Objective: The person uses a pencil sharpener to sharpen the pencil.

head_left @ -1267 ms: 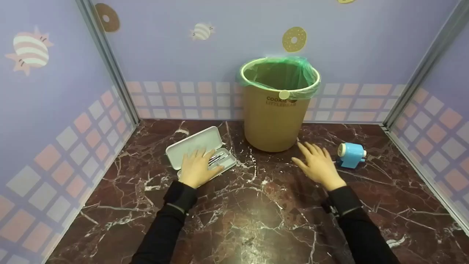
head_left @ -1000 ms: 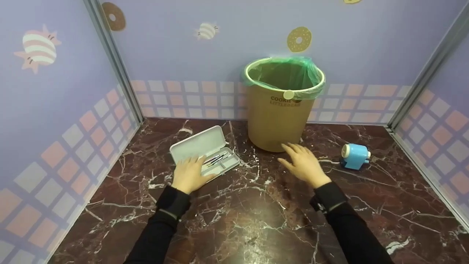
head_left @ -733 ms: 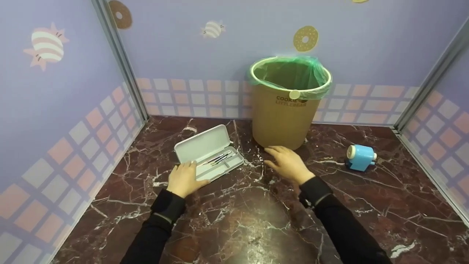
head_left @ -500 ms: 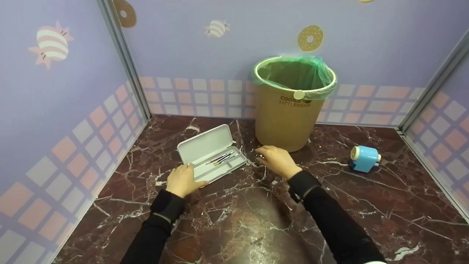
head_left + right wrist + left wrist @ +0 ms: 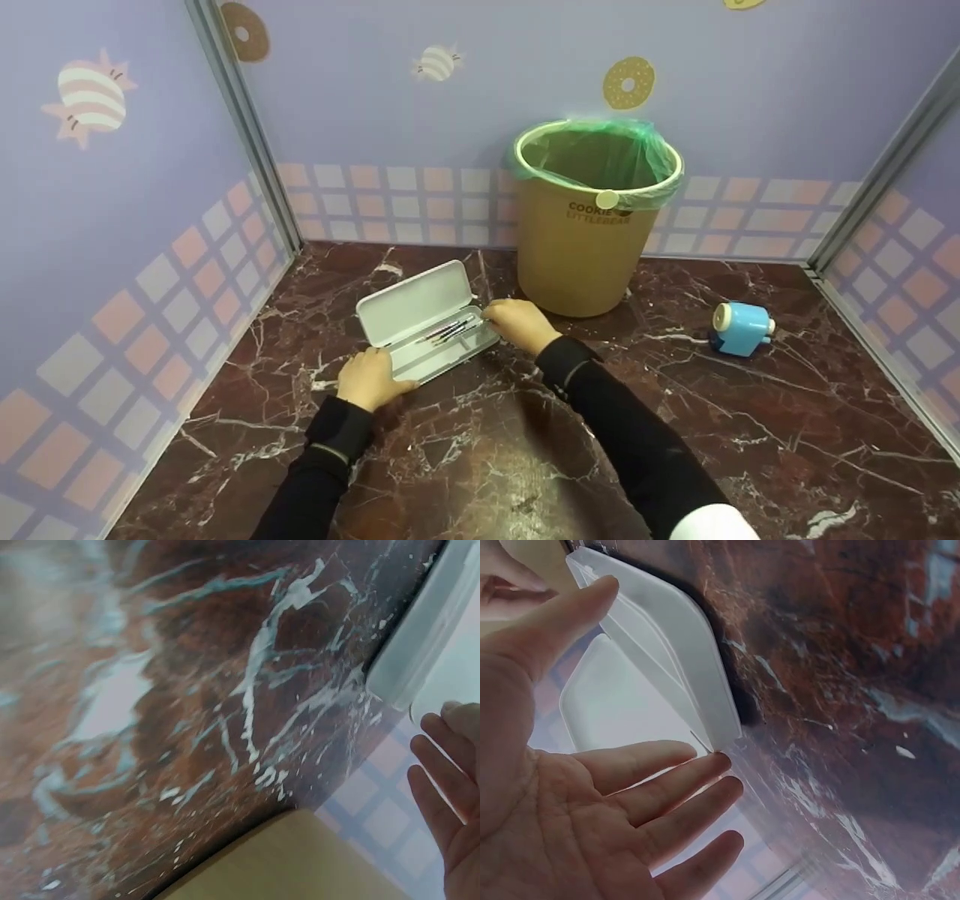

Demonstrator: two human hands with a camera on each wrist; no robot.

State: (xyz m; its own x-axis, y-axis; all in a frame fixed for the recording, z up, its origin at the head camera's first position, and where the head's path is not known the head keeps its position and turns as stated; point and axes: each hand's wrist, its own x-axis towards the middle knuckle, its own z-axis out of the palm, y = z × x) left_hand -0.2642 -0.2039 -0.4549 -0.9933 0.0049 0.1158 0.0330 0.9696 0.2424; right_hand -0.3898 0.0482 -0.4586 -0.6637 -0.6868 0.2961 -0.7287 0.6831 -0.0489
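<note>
A white pencil case [image 5: 431, 367] lies with its lid [image 5: 414, 304] raised, left of the middle in the head view. Several slim pens [image 5: 448, 331] rest inside it. My left hand [image 5: 367, 379] is at the case's left end. In the left wrist view its fingers [image 5: 686, 814] are spread and nearly straight, with fingertips right at the case's corner and the thumb along the front wall. At the right end of the case is my right hand [image 5: 521, 324], its fingertips overlapping the rim. The right wrist view shows its fingers [image 5: 439, 787] mostly extended, thumb close to the index fingertip.
A tan bin [image 5: 581, 255] with a green bag liner [image 5: 652, 157] stands behind the right hand, against the back wall. To the right sits a small blue device [image 5: 741, 328] with cream ends. Patterned side walls bound the dark marbled table [image 5: 480, 465].
My right hand has swept left from near the blue device, past the bin's front, to the case's right end. The left hand has drawn back from over the case to its left end.
</note>
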